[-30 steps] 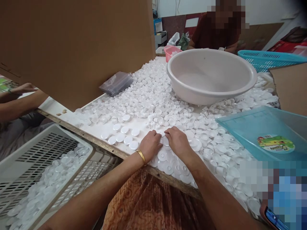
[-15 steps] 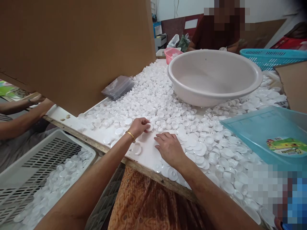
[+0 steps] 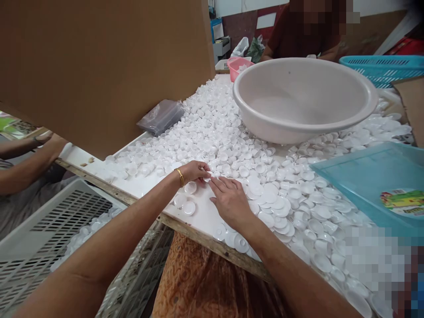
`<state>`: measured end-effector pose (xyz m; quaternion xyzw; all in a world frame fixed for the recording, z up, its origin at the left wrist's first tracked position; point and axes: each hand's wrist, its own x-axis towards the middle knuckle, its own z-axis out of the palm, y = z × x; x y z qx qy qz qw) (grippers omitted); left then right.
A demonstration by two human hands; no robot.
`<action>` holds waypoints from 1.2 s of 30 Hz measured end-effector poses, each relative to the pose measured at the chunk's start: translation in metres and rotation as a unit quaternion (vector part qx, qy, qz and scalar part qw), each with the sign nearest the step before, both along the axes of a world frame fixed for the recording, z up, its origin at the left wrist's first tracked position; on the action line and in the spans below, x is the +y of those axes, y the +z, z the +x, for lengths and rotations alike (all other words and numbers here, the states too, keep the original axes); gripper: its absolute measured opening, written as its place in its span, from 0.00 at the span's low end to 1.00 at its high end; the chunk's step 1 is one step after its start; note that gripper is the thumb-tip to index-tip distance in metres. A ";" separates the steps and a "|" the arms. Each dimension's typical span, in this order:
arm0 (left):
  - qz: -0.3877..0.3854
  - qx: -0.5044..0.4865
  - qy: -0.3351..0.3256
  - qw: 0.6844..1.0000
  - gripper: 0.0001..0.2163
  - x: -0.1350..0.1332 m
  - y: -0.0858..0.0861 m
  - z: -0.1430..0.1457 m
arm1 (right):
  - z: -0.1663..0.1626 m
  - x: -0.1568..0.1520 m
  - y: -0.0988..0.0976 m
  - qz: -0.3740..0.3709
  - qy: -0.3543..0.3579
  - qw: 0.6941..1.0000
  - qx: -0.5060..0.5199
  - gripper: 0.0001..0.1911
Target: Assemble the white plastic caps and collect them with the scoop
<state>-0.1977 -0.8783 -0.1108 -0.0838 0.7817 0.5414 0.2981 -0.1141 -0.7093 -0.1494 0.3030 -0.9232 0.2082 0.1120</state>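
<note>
A heap of small white plastic caps (image 3: pixel 232 145) covers the white table (image 3: pixel 205 216). My left hand (image 3: pixel 195 171), with a gold bangle at the wrist, has its fingers curled in a pinch on a white cap at the heap's near edge. Just right of it, my right hand (image 3: pixel 230 201) lies palm down with fingers stretched, its fingertips touching caps beside the left hand. Three caps (image 3: pixel 187 201) lie flat on the bare patch under my left wrist.
A large beige basin (image 3: pixel 303 99) sits on the heap, a blue tray (image 3: pixel 374 181) at right, a white slatted crate (image 3: pixel 39 229) with caps at lower left. A cardboard sheet (image 3: pixel 102 66) stands at left. A person sits across; another's arm (image 3: pixel 26 159) is at far left.
Both hands were together at the near edge, then my left hand reached forward into the heap. My right hand has slid up beside it. The row of caps at left is gone.
</note>
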 end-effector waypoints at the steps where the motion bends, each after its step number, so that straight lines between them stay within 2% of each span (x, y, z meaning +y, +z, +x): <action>1: 0.007 -0.004 -0.002 1.000 0.15 0.000 0.000 0.000 | -0.001 -0.002 -0.001 0.004 0.001 1.000 0.001 0.22; 8: 0.011 -0.019 -0.028 0.999 0.16 -0.005 -0.001 0.000 | -0.003 -0.005 -0.005 0.015 -0.001 1.000 0.002 0.23; 15: -0.013 -0.079 -0.107 0.991 0.17 -0.010 0.003 -0.014 | -0.006 -0.004 -0.005 0.010 -0.001 1.000 -0.005 0.22; 21: -0.052 -0.017 -0.112 0.992 0.12 -0.010 -0.004 -0.011 | -0.005 -0.006 -0.001 0.010 -0.002 1.000 -0.024 0.22; 28: -0.083 -0.004 -0.111 0.990 0.12 -0.007 -0.006 -0.005 | 0.004 -0.006 0.004 0.012 0.006 0.999 -0.034 0.25; 31: -0.155 0.029 -0.117 0.981 0.11 -0.018 -0.004 0.001 | 0.002 0.008 0.010 -0.027 -0.015 0.999 -0.014 0.22; 33: -0.235 0.084 -0.126 0.960 0.12 -0.026 0.002 0.009 | -0.002 0.020 0.016 -0.070 -0.087 0.994 0.017 0.19; 36: -0.371 0.244 -0.132 0.886 0.13 -0.021 0.015 0.029 | -0.009 0.032 0.020 -0.098 -0.176 0.979 0.042 0.14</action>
